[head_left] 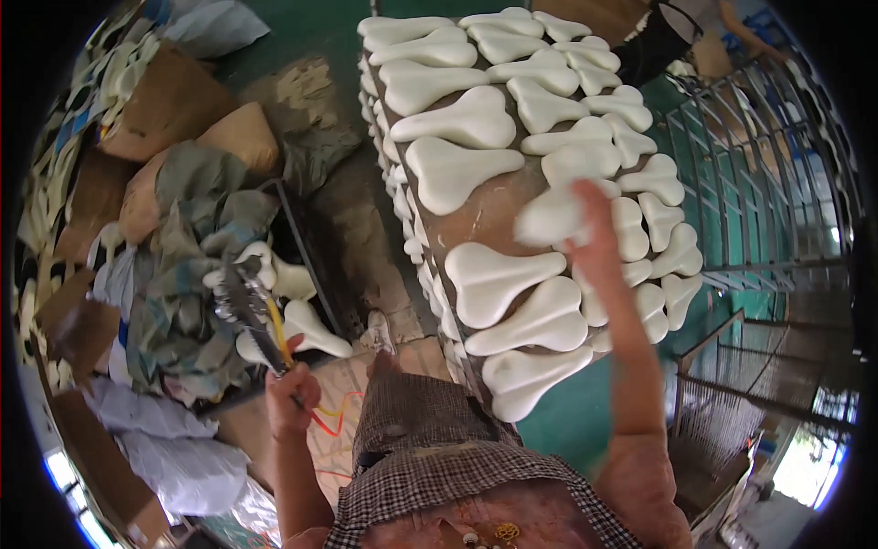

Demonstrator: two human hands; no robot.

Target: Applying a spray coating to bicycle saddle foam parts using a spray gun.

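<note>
White bicycle saddle pads (466, 165) lie in rows on a brown-topped stand (480, 220), mostly with their broad ends outward. My right hand (594, 233), smeared by motion, grips one white saddle pad (547, 218) over the middle of the stand, beside a bare brown patch. On the left, my left hand (293, 395) is closed around the handle of a metal tool (245, 306) with a yellow tube; its exact kind is unclear. Below and behind the tool, a few white saddle pads (311, 331) rest near crumpled grey-green cloth (197, 274).
A red and yellow air hose (337, 425) hangs near my left wrist. Cardboard boxes (169, 105) and plastic bags (183, 471) crowd the left side. Metal racks (745, 174) stand at the right. A person's arm (750, 32) shows at the far right.
</note>
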